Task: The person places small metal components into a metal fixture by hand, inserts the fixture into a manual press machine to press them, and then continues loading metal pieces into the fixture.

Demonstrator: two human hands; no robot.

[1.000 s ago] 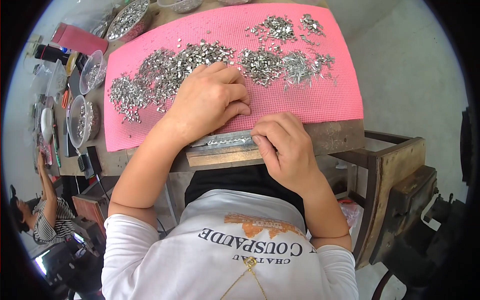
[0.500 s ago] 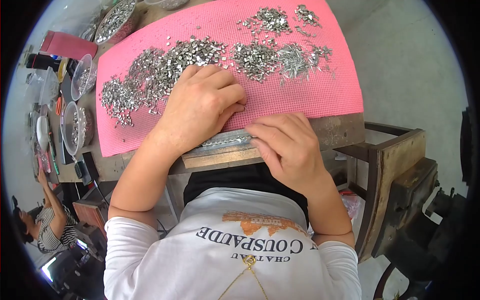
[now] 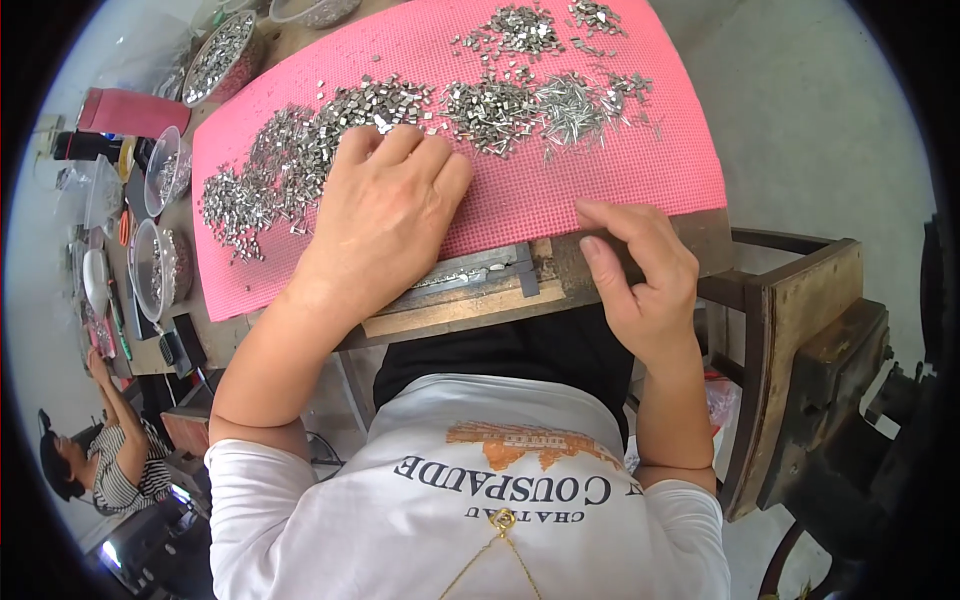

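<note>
My left hand rests over the pink mesh mat, its fingers curled down at the near edge of a pile of small square metal pieces. Its fingertips are hidden beneath it, so anything they pinch cannot be seen. Below it, at the table's near edge, lies a narrow metal holder on a wooden strip. A row of small shiny pieces sits along this holder; my left hand and wrist cover its left end. To the right of the holder, my right hand hovers open, thumb and forefinger apart.
More piles, including thin metal pins, spread over the mat. Plastic tubs of metal pieces line the left side beside a pink case. A wooden stand with dark machinery is at right. Another person sits at lower left.
My right hand has moved right, off the holder, and its thumb and forefinger have spread, uncovering the holder's right end. My left hand has shifted slightly left, with its fingers still curled.
</note>
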